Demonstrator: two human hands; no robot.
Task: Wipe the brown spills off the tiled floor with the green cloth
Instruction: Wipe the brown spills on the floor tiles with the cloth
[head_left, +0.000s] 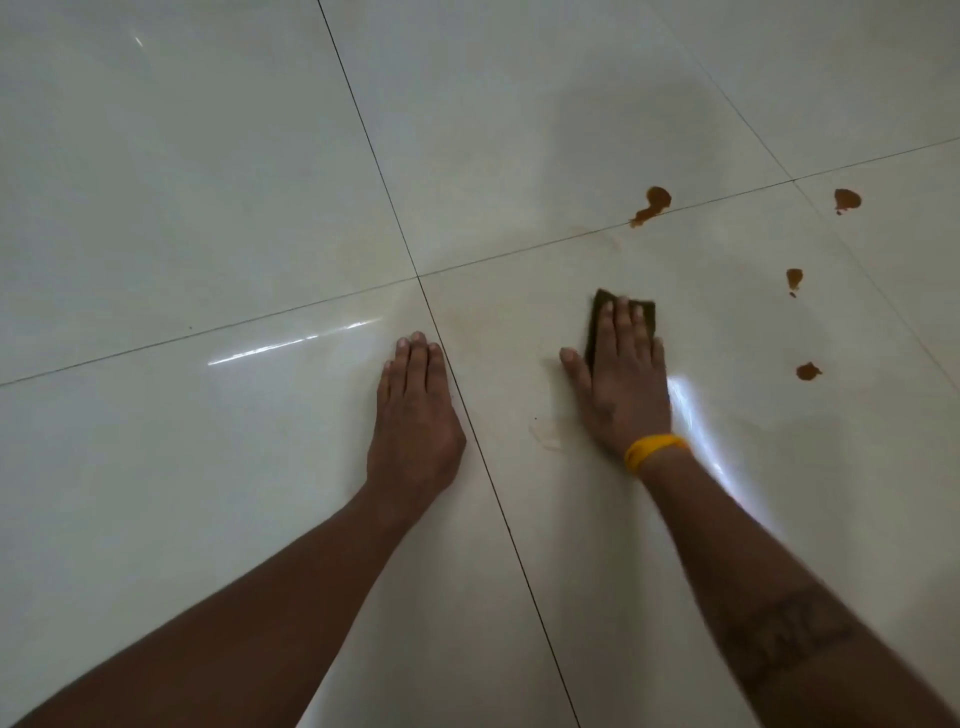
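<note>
My right hand (621, 382), with a yellow band on the wrist, lies flat on the dark green cloth (602, 306) and presses it to the pale tiled floor (208, 182). Only the cloth's far end and left edge show past my fingers. Several brown spills lie to the right and beyond: a large one (653, 203) on a grout line, one (847, 200) at far right, a small one (794, 278), and another (808, 371) level with my right hand. A faint smear (548, 434) lies by my right wrist. My left hand (415, 410) rests flat on the floor, holding nothing.
Dark grout lines cross just beyond my left hand at a tile corner (418, 277). Glossy tiles reflect light in streaks on the left and beside my right wrist.
</note>
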